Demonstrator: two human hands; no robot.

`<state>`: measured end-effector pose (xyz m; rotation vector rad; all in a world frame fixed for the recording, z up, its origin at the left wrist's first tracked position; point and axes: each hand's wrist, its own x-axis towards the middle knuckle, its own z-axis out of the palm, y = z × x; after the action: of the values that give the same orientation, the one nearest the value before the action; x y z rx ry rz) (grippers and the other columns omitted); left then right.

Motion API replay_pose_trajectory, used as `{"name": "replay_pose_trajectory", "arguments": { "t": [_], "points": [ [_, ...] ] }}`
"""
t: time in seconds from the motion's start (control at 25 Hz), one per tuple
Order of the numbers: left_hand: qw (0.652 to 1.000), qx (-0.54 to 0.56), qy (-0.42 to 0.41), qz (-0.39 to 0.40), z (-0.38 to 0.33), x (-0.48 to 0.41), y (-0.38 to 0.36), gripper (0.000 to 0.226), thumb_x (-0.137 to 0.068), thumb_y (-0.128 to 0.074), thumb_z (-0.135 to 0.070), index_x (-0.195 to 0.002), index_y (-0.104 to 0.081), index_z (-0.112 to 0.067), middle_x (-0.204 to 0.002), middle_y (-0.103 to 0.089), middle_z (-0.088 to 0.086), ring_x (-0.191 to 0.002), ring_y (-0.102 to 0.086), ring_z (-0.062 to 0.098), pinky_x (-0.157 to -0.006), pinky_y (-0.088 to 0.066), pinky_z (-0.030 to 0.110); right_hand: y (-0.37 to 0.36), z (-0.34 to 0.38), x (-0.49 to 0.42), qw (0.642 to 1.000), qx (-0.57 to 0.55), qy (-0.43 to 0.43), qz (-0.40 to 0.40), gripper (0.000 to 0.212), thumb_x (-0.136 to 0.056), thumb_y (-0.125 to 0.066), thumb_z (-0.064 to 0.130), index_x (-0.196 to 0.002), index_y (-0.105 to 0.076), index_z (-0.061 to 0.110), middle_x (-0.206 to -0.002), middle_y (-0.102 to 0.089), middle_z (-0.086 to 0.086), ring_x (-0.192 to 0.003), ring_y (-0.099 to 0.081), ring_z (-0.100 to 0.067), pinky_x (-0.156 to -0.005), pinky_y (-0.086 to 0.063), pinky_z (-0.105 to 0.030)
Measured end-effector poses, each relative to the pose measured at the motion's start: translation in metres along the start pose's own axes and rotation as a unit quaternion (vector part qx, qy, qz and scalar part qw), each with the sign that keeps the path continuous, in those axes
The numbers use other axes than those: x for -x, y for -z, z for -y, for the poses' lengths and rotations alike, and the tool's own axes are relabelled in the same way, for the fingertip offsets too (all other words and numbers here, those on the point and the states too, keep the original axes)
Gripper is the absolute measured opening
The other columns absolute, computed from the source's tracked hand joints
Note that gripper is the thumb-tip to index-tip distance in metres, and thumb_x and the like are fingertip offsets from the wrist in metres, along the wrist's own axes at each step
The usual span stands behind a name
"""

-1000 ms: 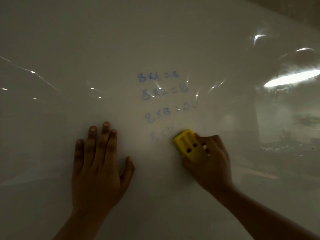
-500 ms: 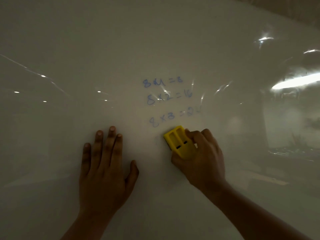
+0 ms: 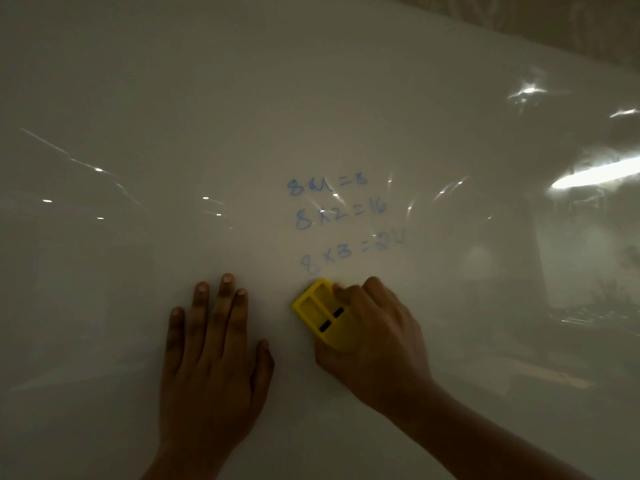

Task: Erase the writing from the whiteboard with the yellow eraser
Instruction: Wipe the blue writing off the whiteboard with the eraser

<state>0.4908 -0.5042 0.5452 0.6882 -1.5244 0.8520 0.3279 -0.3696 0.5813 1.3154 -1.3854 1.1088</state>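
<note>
Pressing against the whiteboard at lower centre of the frame, the yellow eraser sits just below three faint blue lines of writing (sums of eight), gripped by the right hand. Left of it, the left hand lies flat, fingers spread, holding nothing.

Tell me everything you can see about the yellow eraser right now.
The yellow eraser is a small block that looks like hard plastic, its back moulded with two long recessed channels and two dark slots. It lies flat against the whiteboard, tilted diagonally, just below the blue line reading 8 x 3. The right hand grips its lower end, fingers curled over the top edge. The wiping face is hidden.
</note>
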Motion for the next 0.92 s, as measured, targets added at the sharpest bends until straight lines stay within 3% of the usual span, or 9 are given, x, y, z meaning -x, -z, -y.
{"name": "replay_pose_trajectory", "arguments": {
  "t": [0.16,0.32,0.4,0.52,0.56,0.64,0.72,0.76,0.92],
  "points": [
    [1.0,0.005,0.001,0.012,-0.001,-0.001,0.004,0.065,-0.093,-0.046,-0.037,-0.15,-0.04,-0.006,-0.164,-0.033,0.012,-0.154,-0.025,0.033,-0.124,-0.025,0.056,0.009,-0.03,0.043,0.989,0.052,0.107,0.09,0.051,-0.053,-0.07,0.049,-0.097,-0.053,0.029,-0.083,-0.05,0.003,-0.071,-0.057,-0.027,-0.058,-0.046,-0.033],
    [1.0,0.0,0.008,0.015,-0.003,0.0,0.004,0.064,-0.094,-0.044,-0.036,-0.151,-0.038,-0.006,-0.164,-0.032,0.013,-0.154,-0.024,0.034,-0.125,-0.023,0.056,0.014,-0.056,0.044,0.995,0.038,-0.086,0.02,0.051,-0.055,-0.07,0.049,-0.097,-0.053,0.026,-0.084,-0.051,0.003,-0.073,-0.058,-0.028,-0.06,-0.046,-0.032],
    [1.0,0.003,0.007,0.018,-0.003,0.0,0.003,0.065,-0.094,-0.044,-0.035,-0.152,-0.036,-0.006,-0.165,-0.031,0.013,-0.155,-0.023,0.034,-0.126,-0.021,0.056,0.002,-0.034,0.051,0.999,0.013,-0.027,0.025,0.048,-0.061,-0.072,0.046,-0.098,-0.053,0.023,-0.087,-0.051,0.001,-0.075,-0.054,-0.028,-0.061,-0.047,-0.036],
    [1.0,0.007,0.002,0.018,-0.002,0.001,0.004,0.065,-0.095,-0.044,-0.035,-0.153,-0.034,-0.006,-0.165,-0.03,0.012,-0.155,-0.022,0.034,-0.127,-0.019,0.055,-0.01,-0.024,0.085,0.978,0.032,0.168,0.117,0.042,-0.071,-0.07,0.049,-0.102,-0.054,0.026,-0.09,-0.056,0.002,-0.075,-0.053,-0.026,-0.063,-0.045,-0.037],
    [1.0,0.009,0.002,0.017,-0.002,0.001,0.004,0.065,-0.095,-0.044,-0.035,-0.153,-0.035,-0.007,-0.165,-0.03,0.012,-0.155,-0.022,0.033,-0.127,-0.019,0.055,-0.005,-0.038,0.086,0.979,0.037,0.159,0.126,0.037,-0.074,-0.068,0.05,-0.099,-0.055,0.026,-0.089,-0.056,0.002,-0.076,-0.053,-0.025,-0.063,-0.044,-0.036],
    [1.0,0.014,0.006,0.012,-0.002,0.002,0.003,0.065,-0.094,-0.045,-0.035,-0.152,-0.035,-0.007,-0.165,-0.031,0.012,-0.155,-0.023,0.033,-0.126,-0.02,0.055,0.001,-0.074,0.078,0.996,0.078,-0.016,0.047,0.027,-0.079,-0.064,0.048,-0.091,-0.056,0.025,-0.088,-0.054,0.001,-0.078,-0.055,-0.026,-0.065,-0.043,-0.033],
    [1.0,0.01,0.009,0.011,-0.003,0.001,0.002,0.065,-0.094,-0.045,-0.035,-0.152,-0.036,-0.006,-0.164,-0.032,0.013,-0.154,-0.024,0.034,-0.126,-0.021,0.057,0.007,-0.115,0.056,0.958,0.023,-0.272,-0.085,0.04,-0.078,-0.068,0.044,-0.107,-0.058,0.02,-0.105,-0.056,-0.008,-0.09,-0.059,-0.032,-0.074,-0.048,-0.036],
    [1.0,0.008,0.009,0.01,-0.004,0.001,0.002,0.064,-0.095,-0.045,-0.035,-0.151,-0.037,-0.005,-0.164,-0.032,0.014,-0.154,-0.024,0.035,-0.125,-0.022,0.058,0.01,-0.127,0.047,0.932,-0.022,-0.336,-0.137,0.051,-0.078,-0.071,0.044,-0.117,-0.055,0.017,-0.115,-0.054,-0.01,-0.099,-0.059,-0.035,-0.079,-0.049,-0.04],
    [1.0,0.002,0.009,0.006,-0.004,0.001,0.002,0.064,-0.095,-0.044,-0.034,-0.151,-0.037,-0.004,-0.164,-0.032,0.015,-0.153,-0.025,0.036,-0.124,-0.024,0.059,-0.017,-0.094,0.036,0.934,-0.063,-0.296,-0.187,0.056,-0.075,-0.072,0.042,-0.12,-0.055,0.014,-0.114,-0.052,-0.008,-0.103,-0.056,-0.034,-0.085,-0.047,-0.039]
  ]
}}
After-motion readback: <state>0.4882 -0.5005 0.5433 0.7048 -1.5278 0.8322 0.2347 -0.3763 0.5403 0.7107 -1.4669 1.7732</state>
